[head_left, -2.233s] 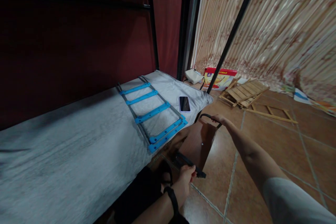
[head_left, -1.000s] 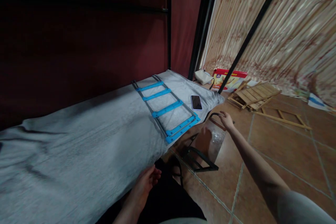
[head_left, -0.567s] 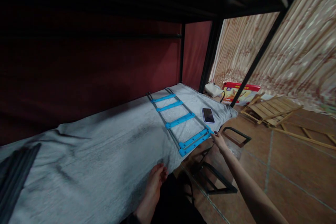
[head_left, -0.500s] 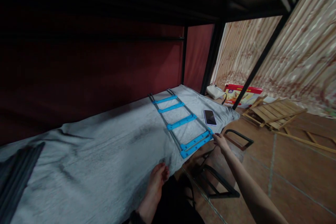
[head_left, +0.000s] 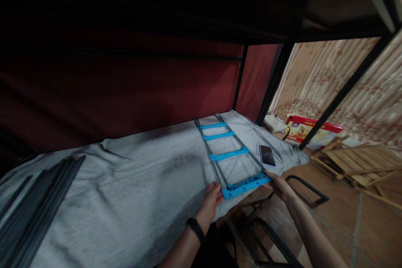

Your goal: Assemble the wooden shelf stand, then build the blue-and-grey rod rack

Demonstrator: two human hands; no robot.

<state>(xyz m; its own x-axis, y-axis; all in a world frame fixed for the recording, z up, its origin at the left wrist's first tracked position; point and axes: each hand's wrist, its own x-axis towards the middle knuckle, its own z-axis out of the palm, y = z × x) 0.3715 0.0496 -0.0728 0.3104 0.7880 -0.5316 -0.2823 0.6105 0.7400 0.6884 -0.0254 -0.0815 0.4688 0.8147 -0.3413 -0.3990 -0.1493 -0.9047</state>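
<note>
The right hand (head_left: 280,187) grips the near right corner of the blue rack (head_left: 229,154) on the grey sheet (head_left: 125,184); the left hand (head_left: 212,199) curls at the left corner, grip unclear; the box (head_left: 300,130) and bag (head_left: 274,123) hide their contents

Around the left wrist, just behind the left hand (head_left: 213,194), runs a plain, flat, matte-looking black band (head_left: 196,230) (whether watch strap or bracelet, I cannot tell). The left forearm (head_left: 182,247) above it is bare as far as it shows. The slender right forearm (head_left: 306,222) is bare too, narrowing toward a bare wrist and the right hand (head_left: 278,185). Both hands are ungloved, their nails too small to make out. Plain black cloth clothing (head_left: 212,251) covers the lap, its seams lost in shadow.
</note>
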